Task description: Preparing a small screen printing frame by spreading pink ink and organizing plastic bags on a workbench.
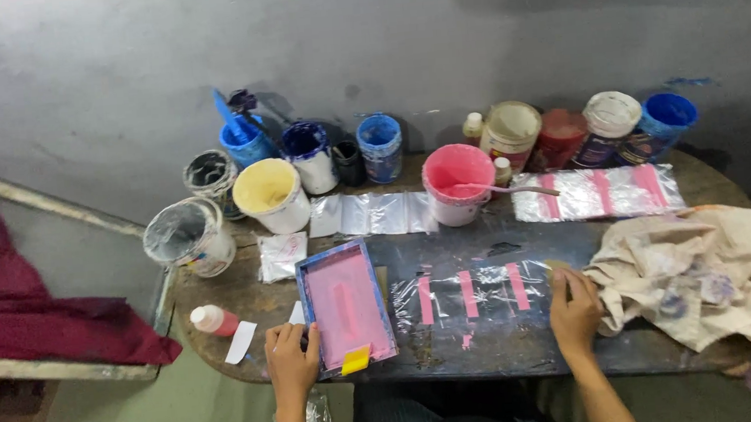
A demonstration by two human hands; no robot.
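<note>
On a dark tabletop (494,353), the left hand (292,360) grips the near edge of a pink-coated frame (344,304) at 7 o'clock; the right hand (573,310), fingers together, presses a clear plastic sheet (471,293) with pink stripes at 5 o'clock.

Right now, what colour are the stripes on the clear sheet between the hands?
Pink stripes, three of them, seen in the head view.

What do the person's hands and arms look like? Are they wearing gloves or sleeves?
No gloves and no sleeves in view: the left hand and right hand are bare, and both forearms are bare down to the picture's edge. I see no rings, watch or bracelets.
</note>
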